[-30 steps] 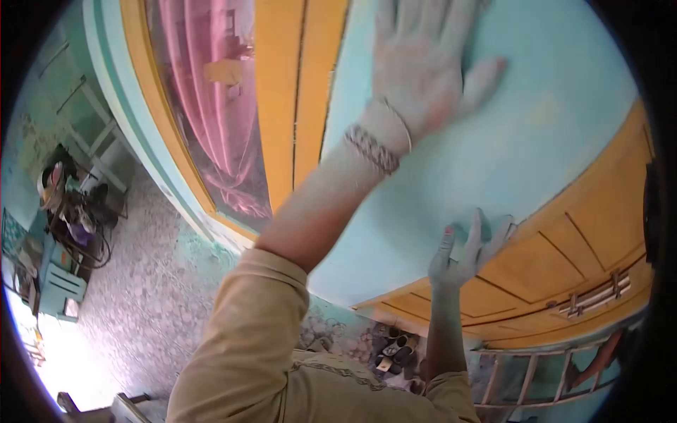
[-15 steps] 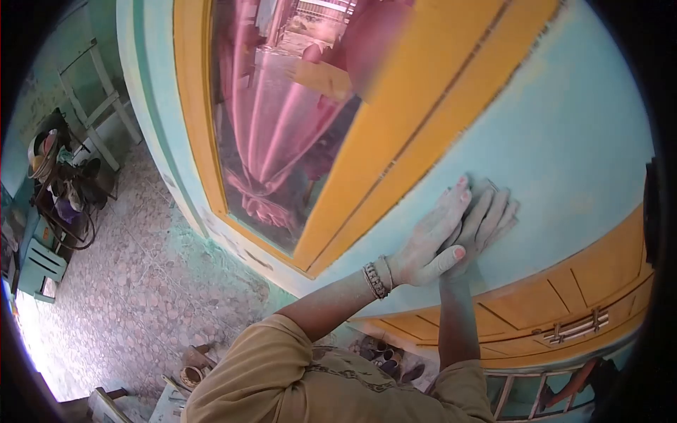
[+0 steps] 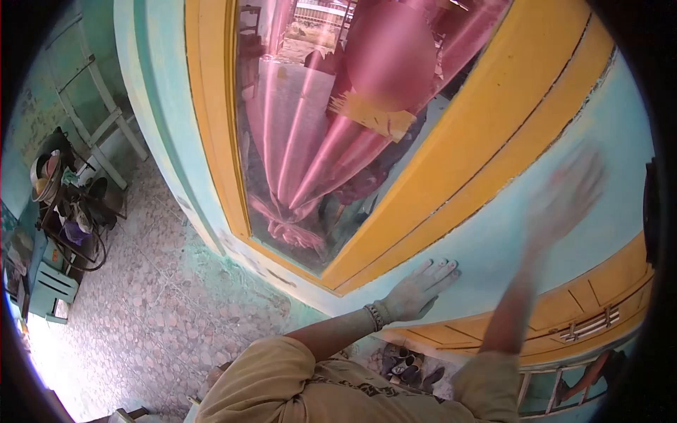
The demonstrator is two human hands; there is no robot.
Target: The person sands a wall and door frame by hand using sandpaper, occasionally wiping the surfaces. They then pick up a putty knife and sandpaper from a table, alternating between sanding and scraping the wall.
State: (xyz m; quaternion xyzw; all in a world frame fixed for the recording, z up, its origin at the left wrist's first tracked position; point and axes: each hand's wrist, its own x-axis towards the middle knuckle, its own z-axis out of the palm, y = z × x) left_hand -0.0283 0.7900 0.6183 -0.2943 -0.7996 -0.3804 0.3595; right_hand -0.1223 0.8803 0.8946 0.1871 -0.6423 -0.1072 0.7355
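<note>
My left hand [image 3: 416,292] lies against the light blue wall [image 3: 486,243], low and close to the window frame. Its fingers are stretched out, and pale dust coats the skin. Around that wrist sit beaded bracelets [image 3: 374,317]. Farther up and to the right, my right hand [image 3: 570,197] is smeared by motion over the same wall. Its fingers look extended and flat, and I see nothing held in it. The yellow window frame [image 3: 458,169] runs diagonally beside both hands.
Behind the window glass hangs a tied pink curtain [image 3: 296,162]. An orange-yellow door [image 3: 564,310] with a metal bolt is at lower right, near a ladder [image 3: 557,388] and another person's limb [image 3: 591,374]. Shoes [image 3: 409,366] lie below; a cluttered chair [image 3: 74,211] stands left.
My hands were together, palm against the back of the other, on the wall. Now they are apart: the right has swept up and right, the left is lower. The view has shifted.
</note>
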